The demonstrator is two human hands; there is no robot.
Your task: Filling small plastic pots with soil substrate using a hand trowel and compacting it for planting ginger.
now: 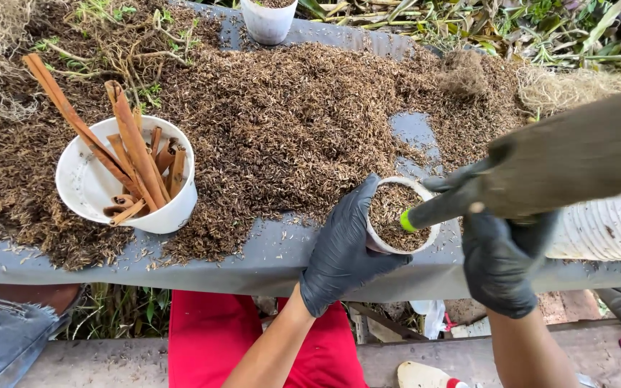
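Note:
My left hand (343, 248), in a black glove, grips the side of a small white pot (376, 241) filled with brown husk-like material at the near edge of the grey table (253, 266). In my black-gloved right hand (501, 262) is a brownish bottle-like tool (562, 162) with a dark spout. Its green tip (406, 221) touches the husks inside the pot.
A large heap of brown husks (289, 122) covers the table. A white bucket (91, 187) at left holds several brown bark sticks (134, 154). Another white pot (269, 21) stands at the back. A stack of white pots (605, 230) lies at right. Plants line the far side.

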